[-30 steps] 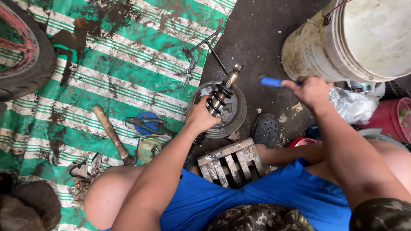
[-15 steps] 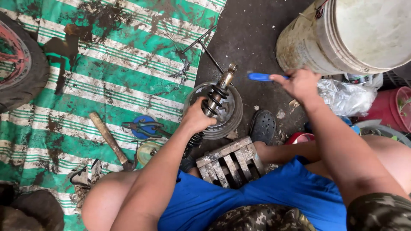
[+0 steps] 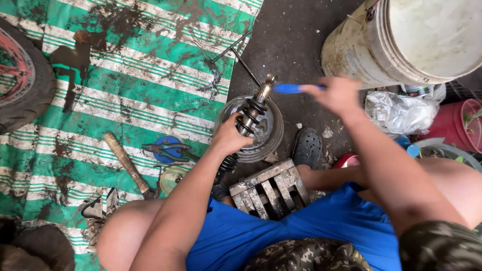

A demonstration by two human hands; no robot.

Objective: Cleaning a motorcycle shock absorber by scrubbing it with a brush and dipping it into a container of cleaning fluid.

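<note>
One shock absorber, one blue-handled tool, one hammer, one pliers, one white bucket, one tyre.

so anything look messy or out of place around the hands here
Yes. The green striped tarp is smeared with dark greasy stains, heaviest near its top edge. Pliers and a hammer lie loose on it. The left hand grips a grimy shock absorber; the right hand holds a blue-handled tool.

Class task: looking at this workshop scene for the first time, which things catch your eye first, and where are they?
At centre, the left hand grips a coiled shock absorber over a round metal bowl. The right hand holds a blue-handled tool beside it. A green striped tarp fills the left.
</note>
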